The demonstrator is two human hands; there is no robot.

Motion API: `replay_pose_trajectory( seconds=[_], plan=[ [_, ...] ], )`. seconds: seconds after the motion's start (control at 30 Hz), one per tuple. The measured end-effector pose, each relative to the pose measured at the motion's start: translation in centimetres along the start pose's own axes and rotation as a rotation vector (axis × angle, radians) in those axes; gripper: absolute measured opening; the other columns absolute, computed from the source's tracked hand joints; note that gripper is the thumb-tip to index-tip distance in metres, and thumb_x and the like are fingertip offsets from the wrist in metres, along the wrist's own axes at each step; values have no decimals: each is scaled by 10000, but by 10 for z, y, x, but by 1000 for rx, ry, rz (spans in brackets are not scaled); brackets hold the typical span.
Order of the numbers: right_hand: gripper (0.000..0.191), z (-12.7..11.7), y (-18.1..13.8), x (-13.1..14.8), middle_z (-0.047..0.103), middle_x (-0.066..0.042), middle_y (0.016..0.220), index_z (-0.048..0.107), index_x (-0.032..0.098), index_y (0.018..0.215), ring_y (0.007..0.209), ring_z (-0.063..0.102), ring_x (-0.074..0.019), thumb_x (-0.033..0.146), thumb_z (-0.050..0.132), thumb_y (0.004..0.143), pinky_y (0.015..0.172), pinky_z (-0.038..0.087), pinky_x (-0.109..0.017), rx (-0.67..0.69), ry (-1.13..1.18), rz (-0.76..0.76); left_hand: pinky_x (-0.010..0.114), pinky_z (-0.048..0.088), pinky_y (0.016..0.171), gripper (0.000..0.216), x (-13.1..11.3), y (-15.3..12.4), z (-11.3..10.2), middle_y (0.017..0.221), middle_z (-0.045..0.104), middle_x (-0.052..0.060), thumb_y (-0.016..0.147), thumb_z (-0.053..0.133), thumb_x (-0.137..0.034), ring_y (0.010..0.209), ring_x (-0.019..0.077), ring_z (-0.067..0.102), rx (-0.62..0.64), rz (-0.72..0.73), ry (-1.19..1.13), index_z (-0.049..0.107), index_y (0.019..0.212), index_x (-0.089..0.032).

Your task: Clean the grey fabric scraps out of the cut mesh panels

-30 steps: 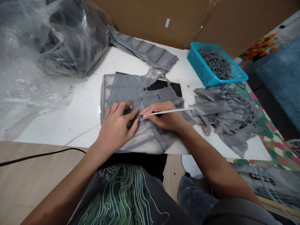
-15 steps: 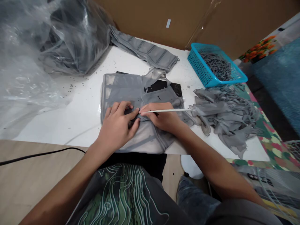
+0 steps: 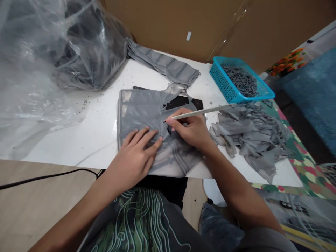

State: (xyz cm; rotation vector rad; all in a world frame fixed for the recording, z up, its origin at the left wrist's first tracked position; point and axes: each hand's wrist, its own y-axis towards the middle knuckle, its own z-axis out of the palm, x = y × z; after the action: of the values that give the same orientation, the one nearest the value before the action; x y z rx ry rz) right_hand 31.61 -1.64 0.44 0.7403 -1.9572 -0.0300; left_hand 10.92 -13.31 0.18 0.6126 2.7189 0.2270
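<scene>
Nothing legible: the flat grey fabric garment (image 3: 141, 110) shows no label, the small white strip (image 3: 188, 35) on the brown cardboard wall (image 3: 157, 24) looks blank, and dark marks on the glossy printed sheet (image 3: 288, 204) may be blurred lettering.

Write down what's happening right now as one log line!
left hand flat on grey fabric piece | right hand holds white pencil, tip at fabric | nearby: scrap pile, blue basket

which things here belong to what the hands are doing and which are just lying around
In use: left hand flat on the grey fabric panel; right hand gripping a thin white stick; black mat underneath.
Lying about: blue basket of cords; heap of grey scraps; folded grey strip; plastic bag; black cable.
</scene>
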Motion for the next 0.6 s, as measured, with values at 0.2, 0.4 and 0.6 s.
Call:
replay_pose_trajectory(
  seconds=[0.2, 0.4, 0.6],
  plan=[
    [135, 8, 36, 31, 613, 41, 624, 698, 180, 862, 545, 525, -97, 268, 675, 961, 556, 412, -252, 55, -12, -81, 477, 492, 1149, 391, 14, -10, -26, 1482, 619, 78, 1047, 432, -163, 1410, 254, 541, 48, 155, -265, 675, 1345, -234],
    [183, 56, 82, 32, 617, 36, 683, 700, 179, 826, 590, 484, -98, 308, 701, 955, 615, 414, -266, 250, -66, -138, 517, 521, 1080, 436, 60, -16, -31, 1333, 647, 177, 1041, 488, -400, 1262, 322, 624, -267, -314, -161, 619, 1361, -136],
    [122, 75, 84, 11, 761, -18, 879, 754, 192, 901, 694, 620, -124, 306, 723, 934, 679, 490, -258, 336, 36, -95, 589, 314, 1247, 619, 77, -16, -18, 1665, 401, 152, 1071, 363, -432, 1563, 334, 328, -91, -262, 40, 325, 1625, -156]
  ],
)
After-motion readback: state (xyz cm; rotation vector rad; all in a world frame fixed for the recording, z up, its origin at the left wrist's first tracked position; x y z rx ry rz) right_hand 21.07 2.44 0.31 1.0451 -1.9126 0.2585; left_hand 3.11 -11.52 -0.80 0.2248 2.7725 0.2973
